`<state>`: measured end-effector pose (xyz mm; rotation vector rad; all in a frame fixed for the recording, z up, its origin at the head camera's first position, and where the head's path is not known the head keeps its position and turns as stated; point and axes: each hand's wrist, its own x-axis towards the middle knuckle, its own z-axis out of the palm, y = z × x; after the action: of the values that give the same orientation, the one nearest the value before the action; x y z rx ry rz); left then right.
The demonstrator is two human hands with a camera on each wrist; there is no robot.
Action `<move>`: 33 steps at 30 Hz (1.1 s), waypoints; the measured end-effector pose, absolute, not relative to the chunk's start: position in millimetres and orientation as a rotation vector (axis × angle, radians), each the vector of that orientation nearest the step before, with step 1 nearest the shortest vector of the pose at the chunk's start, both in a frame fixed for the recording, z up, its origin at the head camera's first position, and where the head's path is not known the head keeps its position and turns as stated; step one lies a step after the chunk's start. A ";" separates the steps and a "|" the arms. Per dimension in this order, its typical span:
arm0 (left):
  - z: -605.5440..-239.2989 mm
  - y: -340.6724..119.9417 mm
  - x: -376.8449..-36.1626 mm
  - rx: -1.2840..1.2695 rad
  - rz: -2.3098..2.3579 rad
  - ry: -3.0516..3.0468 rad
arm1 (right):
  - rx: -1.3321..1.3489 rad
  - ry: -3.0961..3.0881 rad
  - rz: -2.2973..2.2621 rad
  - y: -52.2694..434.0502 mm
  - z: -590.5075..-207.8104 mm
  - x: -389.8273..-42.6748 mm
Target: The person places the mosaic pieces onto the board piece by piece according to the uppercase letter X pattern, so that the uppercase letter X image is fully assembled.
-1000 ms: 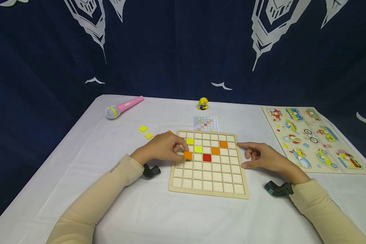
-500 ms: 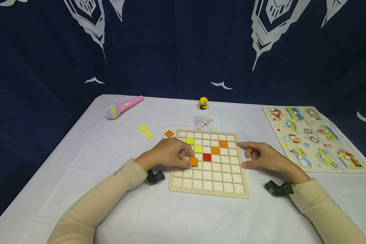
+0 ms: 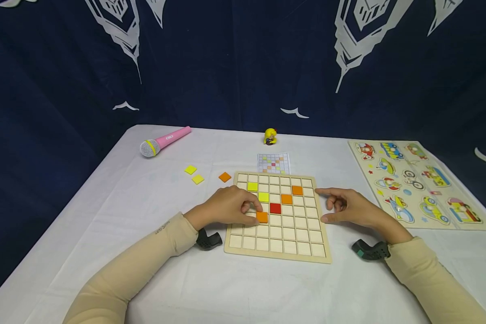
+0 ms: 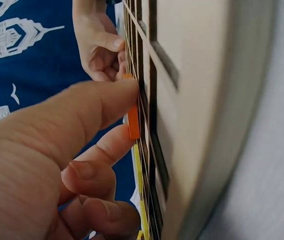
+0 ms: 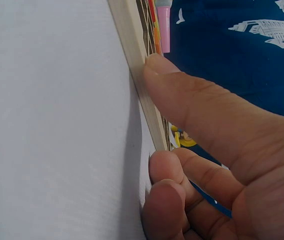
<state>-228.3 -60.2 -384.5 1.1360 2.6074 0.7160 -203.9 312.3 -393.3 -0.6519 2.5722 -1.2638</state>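
Observation:
On the white table lies a square wooden grid board (image 3: 277, 257). My left hand (image 3: 227, 208) pinches an orange square tile (image 3: 262, 217) between thumb and forefinger, right at a cell in the board's left half. The left wrist view shows this tile (image 4: 133, 122) edge-on, close against the grid. Up and right of it sits a red tile (image 3: 275, 208); two yellow-green tiles (image 3: 263, 197) and two more orange tiles (image 3: 286, 199) form diagonals in the grid. At the board's right edge my right hand (image 3: 350, 208) touches the frame with thumb and forefinger tips, its other fingers bent.
Left of the board lie a loose orange tile (image 3: 224, 177) and two yellow tiles (image 3: 198, 179). A printed pattern card (image 3: 273, 163) and a yellow-haired figurine (image 3: 270, 136) are behind it. A pink microphone (image 3: 166, 141) lies back left, a vehicle puzzle board (image 3: 417, 184) at right.
My left hand has slid the orange tile right and toward me over the board, bringing the loose orange tile into full view. The right hand has stayed at the board's edge.

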 end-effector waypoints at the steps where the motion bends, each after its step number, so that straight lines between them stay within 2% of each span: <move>1: -385.1 -60.0 -228.4 1.134 0.726 2.601 | -0.648 2.573 -1.262 312.2 -393.1 -203.8; 33: -384.4 -64.5 -232.3 1.120 0.816 2.487 | -0.643 2.582 -1.244 312.7 -393.9 -205.4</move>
<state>-232.3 -64.5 -384.4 1.1199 2.4866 0.8157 -205.4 312.7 -393.9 -0.6434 2.5821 -1.2440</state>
